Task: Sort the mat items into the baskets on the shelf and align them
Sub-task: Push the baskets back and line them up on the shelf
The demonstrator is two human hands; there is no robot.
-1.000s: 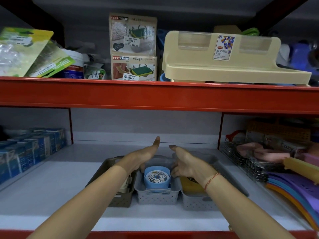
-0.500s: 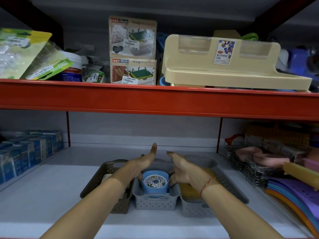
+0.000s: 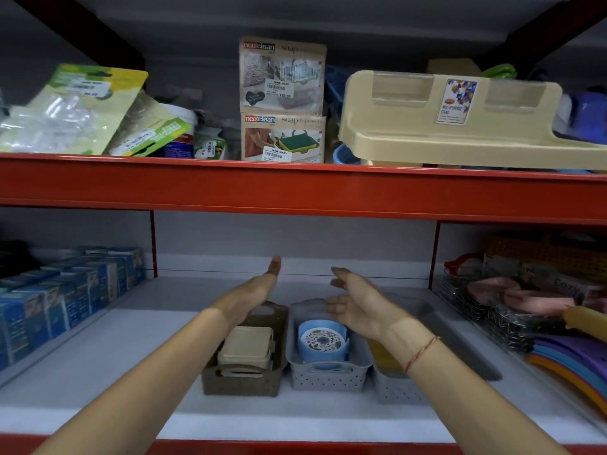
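Observation:
Three baskets stand side by side on the lower shelf. The brown basket (image 3: 241, 384) on the left holds a beige box (image 3: 244, 346). A grey basket (image 3: 328, 377) in the middle holds a blue round item (image 3: 323, 343) with a patterned top. The long grey basket (image 3: 399, 390) to the right holds a yellow item (image 3: 382, 357); my right forearm hides part of it. My left hand (image 3: 259, 287) hovers flat above the brown basket's far end, holding nothing. My right hand (image 3: 356, 302) is raised over the middle basket's far rim, fingers spread, empty.
Blue boxes (image 3: 62, 300) line the shelf's left side. A wire basket (image 3: 492, 310) with pink items and stacked coloured mats (image 3: 578, 359) sit at the right. The red beam (image 3: 295, 188) of the upper shelf runs overhead, carrying packets, soap dispenser boxes and a beige stand (image 3: 460, 126).
Both hands have lifted off the middle basket and moved apart, the left one shifting over the brown basket. The beige box is now uncovered.

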